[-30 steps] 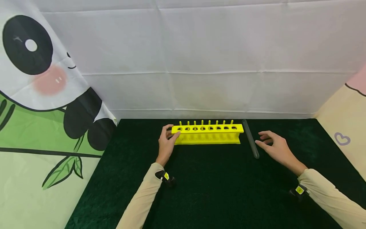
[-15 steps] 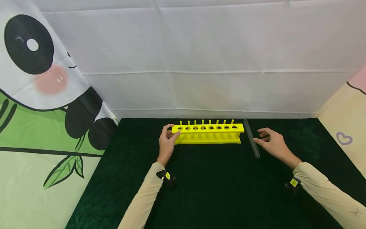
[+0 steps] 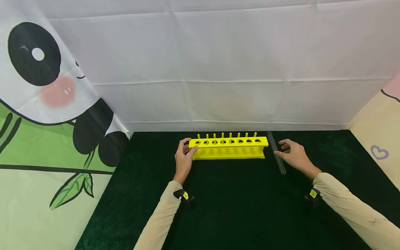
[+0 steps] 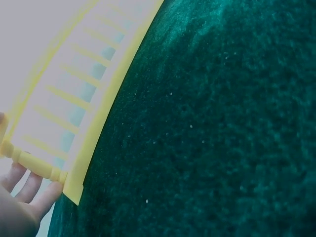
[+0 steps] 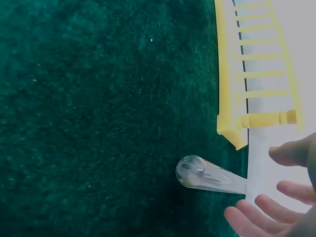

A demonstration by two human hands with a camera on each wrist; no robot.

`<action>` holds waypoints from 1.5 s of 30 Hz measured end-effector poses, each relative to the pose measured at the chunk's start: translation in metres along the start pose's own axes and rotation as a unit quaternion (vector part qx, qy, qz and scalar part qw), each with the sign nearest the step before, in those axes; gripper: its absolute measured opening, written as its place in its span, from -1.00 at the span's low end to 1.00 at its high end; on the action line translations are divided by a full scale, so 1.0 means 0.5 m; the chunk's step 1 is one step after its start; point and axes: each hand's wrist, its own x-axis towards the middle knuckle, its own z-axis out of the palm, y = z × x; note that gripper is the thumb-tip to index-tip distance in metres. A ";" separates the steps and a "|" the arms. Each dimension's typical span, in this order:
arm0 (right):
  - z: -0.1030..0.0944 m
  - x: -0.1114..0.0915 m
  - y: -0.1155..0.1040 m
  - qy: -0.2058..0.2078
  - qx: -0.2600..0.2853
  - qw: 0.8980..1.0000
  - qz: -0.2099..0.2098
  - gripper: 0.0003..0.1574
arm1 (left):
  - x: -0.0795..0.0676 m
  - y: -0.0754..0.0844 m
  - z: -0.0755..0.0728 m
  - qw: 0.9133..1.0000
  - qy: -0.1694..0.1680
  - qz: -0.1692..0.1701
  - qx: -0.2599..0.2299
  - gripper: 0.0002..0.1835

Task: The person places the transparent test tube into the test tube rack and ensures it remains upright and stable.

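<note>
A yellow test tube rack (image 3: 229,152) with a row of holes and upright pegs stands on the dark green cloth near the back wall. My left hand (image 3: 183,159) grips its left end, thumb at the front and fingers round the side, also seen in the left wrist view. To the right of the rack lies a clear test tube (image 3: 277,156), its rounded end toward me. My right hand (image 3: 295,156) is just right of the tube, thumb tip overlapping it in the head view. In the right wrist view its fingers (image 5: 269,210) are spread and hold nothing.
A dark green velvety cloth (image 3: 231,208) covers the table. White fabric (image 3: 231,69) hangs behind it. A panda-print drape (image 3: 56,97) borders the left side, and a beige printed drape (image 3: 379,125) the right. Each wrist wears a small camera on a strap.
My right hand has moved left, bringing its thumb from beside the test tube to over it in the head view. The left hand keeps its hold on the rack.
</note>
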 end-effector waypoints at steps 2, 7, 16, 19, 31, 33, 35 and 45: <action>0.005 0.009 0.006 -0.004 -0.003 1.000 0.003 -0.32 | 0.002 -0.001 0.002 1.000 -0.002 0.001 0.001 -0.56; 0.019 0.031 0.019 -0.010 -0.016 1.000 0.015 -0.29 | 0.008 -0.002 0.006 1.000 -0.003 0.001 0.007 -0.59; 0.041 0.056 0.025 -0.017 -0.031 0.999 0.038 -0.25 | 0.005 -0.010 0.013 1.000 0.005 0.014 0.011 -0.56; 0.049 0.058 0.024 -0.018 -0.035 0.999 0.037 -0.26 | 0.005 -0.010 0.014 1.000 0.007 0.019 0.013 -0.57; 0.066 0.077 0.026 -0.024 -0.040 0.998 0.040 -0.43 | 0.003 -0.010 0.005 0.999 0.006 0.027 0.018 -0.54; 0.067 0.079 0.023 -0.023 -0.037 0.998 0.040 -0.44 | 0.003 -0.008 0.002 0.999 0.009 0.029 0.017 -0.54; 0.068 0.083 0.019 -0.025 -0.037 0.998 0.043 -0.45 | 0.003 -0.006 -0.002 0.999 0.012 0.030 0.015 -0.56; 0.052 0.087 0.015 -0.059 -0.028 0.994 0.089 -0.39 | 0.004 -0.013 0.007 1.000 -0.002 0.022 0.015 -0.58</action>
